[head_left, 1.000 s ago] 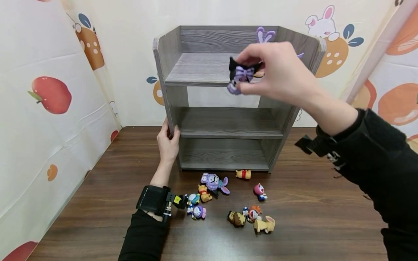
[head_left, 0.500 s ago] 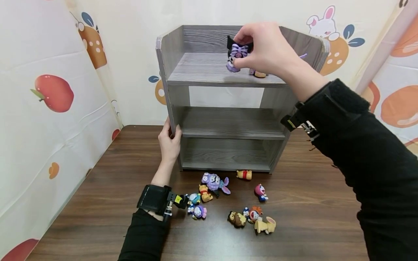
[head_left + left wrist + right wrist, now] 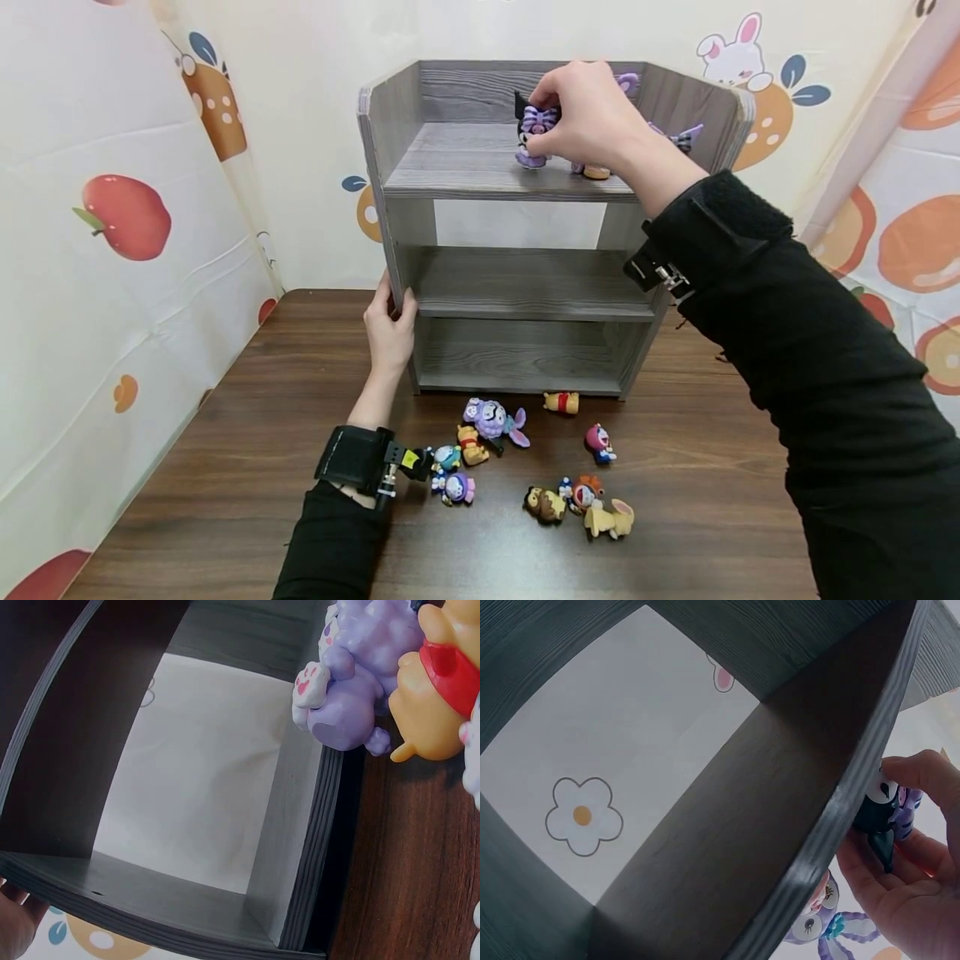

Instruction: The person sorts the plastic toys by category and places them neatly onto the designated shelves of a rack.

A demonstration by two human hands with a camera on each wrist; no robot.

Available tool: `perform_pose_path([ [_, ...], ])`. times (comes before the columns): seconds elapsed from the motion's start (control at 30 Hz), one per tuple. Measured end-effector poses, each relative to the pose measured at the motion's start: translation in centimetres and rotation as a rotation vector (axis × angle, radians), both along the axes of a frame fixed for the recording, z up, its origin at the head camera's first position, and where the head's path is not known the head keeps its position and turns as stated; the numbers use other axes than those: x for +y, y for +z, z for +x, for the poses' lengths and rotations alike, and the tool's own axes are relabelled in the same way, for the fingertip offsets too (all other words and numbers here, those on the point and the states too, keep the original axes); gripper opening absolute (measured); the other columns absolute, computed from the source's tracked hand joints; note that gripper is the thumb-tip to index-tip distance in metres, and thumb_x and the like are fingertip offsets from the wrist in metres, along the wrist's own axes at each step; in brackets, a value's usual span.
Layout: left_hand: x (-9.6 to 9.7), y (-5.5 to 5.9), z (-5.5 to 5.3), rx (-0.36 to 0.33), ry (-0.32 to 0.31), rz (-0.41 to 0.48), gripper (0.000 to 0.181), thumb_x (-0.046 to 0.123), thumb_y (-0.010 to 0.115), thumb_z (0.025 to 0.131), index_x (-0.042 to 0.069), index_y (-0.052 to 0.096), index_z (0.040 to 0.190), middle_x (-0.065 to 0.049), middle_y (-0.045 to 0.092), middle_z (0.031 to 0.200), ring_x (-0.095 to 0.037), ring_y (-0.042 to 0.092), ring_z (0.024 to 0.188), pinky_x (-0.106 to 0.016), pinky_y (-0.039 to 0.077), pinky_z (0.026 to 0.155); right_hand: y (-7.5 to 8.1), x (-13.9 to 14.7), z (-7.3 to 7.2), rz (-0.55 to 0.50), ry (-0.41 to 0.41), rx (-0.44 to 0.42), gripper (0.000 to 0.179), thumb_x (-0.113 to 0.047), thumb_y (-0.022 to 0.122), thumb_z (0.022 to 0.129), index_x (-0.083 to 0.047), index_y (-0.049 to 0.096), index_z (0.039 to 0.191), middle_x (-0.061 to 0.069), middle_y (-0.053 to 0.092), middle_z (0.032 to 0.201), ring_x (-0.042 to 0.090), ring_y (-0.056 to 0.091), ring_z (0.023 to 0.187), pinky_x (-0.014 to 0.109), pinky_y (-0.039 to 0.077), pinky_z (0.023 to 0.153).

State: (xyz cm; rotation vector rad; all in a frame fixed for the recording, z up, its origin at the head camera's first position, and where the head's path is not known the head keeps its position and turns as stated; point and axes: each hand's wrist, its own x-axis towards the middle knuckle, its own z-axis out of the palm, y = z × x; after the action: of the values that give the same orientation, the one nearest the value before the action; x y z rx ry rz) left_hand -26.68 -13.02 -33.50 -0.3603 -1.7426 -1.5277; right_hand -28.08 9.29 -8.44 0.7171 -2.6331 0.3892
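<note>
My right hand (image 3: 588, 112) pinches a black and purple figurine (image 3: 536, 125) with a striped bow at the top board of the grey shelf (image 3: 525, 283). In the right wrist view the figurine (image 3: 881, 810) sits between thumb and fingers, partly behind the board's edge. Right beside it on the top board stands a purple-eared figurine (image 3: 597, 172), mostly covered by the hand; the right wrist view shows its lilac ears (image 3: 847, 928). My left hand (image 3: 390, 329) grips the shelf's left side panel, thumb in front and fingers around behind.
Several figurines lie on the brown table in front of the shelf: a lilac rabbit-eared one (image 3: 491, 417), yellow bears with red shirts (image 3: 561, 402), a pink-hooded one (image 3: 599, 442) and a cream long-eared one (image 3: 609, 518). A striped purple bow (image 3: 686, 137) shows at the top right.
My right hand has carried the black and purple figurine up, back and slightly left, from in front of the top board's edge onto the board. The left hand keeps its place.
</note>
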Motion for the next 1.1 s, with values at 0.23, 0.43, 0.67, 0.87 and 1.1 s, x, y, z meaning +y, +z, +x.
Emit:
perform_pose_path([
  [0.23, 0.1, 0.3, 0.2, -0.004, 0.009, 0.002, 0.042, -0.002, 0.048, 0.085, -0.001, 0.046, 0.127, -0.024, 0.057, 0.109, -0.028, 0.057, 0.084, -0.013, 0.044, 0.062, 0.0, -0.2, -0.1, 0.012, -0.002, -0.023, 0.045, -0.017, 0.056, 0.079, 0.004, 0.053, 0.118, 0.017, 0.056, 0.111, 0.025, 0.047, 0.101, 0.034, 0.032, 0.093],
  [0.43, 0.6, 1.5, 1.4, 0.003, 0.025, -0.008, 0.041, -0.007, 0.045, 0.083, -0.009, 0.045, 0.124, -0.030, 0.056, 0.104, -0.032, 0.056, 0.079, -0.012, 0.043, 0.060, 0.2, -0.5, -0.3, 0.041, -0.022, -0.067, 0.046, -0.018, 0.053, 0.081, 0.003, 0.051, 0.121, 0.016, 0.054, 0.114, 0.025, 0.046, 0.100, 0.036, 0.036, 0.089],
  [0.67, 0.0, 0.1, 0.0, 0.000, 0.031, -0.011, 0.041, -0.001, 0.047, 0.085, -0.001, 0.047, 0.126, -0.024, 0.059, 0.104, -0.022, 0.056, 0.076, -0.013, 0.044, 0.058, 0.3, -1.0, -0.5, 0.091, -0.033, -0.091, 0.044, -0.019, 0.052, 0.082, 0.002, 0.051, 0.121, 0.016, 0.053, 0.114, 0.025, 0.045, 0.100, 0.038, 0.035, 0.088],
  [0.87, 0.0, -0.2, -0.3, 0.012, 0.030, -0.015, 0.042, 0.001, 0.047, 0.085, 0.002, 0.047, 0.127, -0.022, 0.059, 0.105, -0.022, 0.056, 0.077, -0.015, 0.044, 0.059, 0.5, -0.9, -0.2, 0.082, -0.044, -0.111, 0.049, -0.022, 0.053, 0.083, 0.000, 0.045, 0.126, 0.017, 0.049, 0.120, 0.027, 0.044, 0.108, 0.038, 0.032, 0.093],
  [1.1, 0.2, 0.3, 0.2, -0.018, 0.013, -0.026, 0.043, -0.001, 0.046, 0.086, 0.001, 0.044, 0.129, -0.023, 0.056, 0.110, -0.029, 0.058, 0.087, -0.016, 0.045, 0.063, 1.1, -0.7, 1.8, 0.021, -0.072, -0.076, 0.052, -0.024, 0.053, 0.086, -0.002, 0.038, 0.131, 0.018, 0.040, 0.130, 0.030, 0.036, 0.119, 0.039, 0.029, 0.097],
])
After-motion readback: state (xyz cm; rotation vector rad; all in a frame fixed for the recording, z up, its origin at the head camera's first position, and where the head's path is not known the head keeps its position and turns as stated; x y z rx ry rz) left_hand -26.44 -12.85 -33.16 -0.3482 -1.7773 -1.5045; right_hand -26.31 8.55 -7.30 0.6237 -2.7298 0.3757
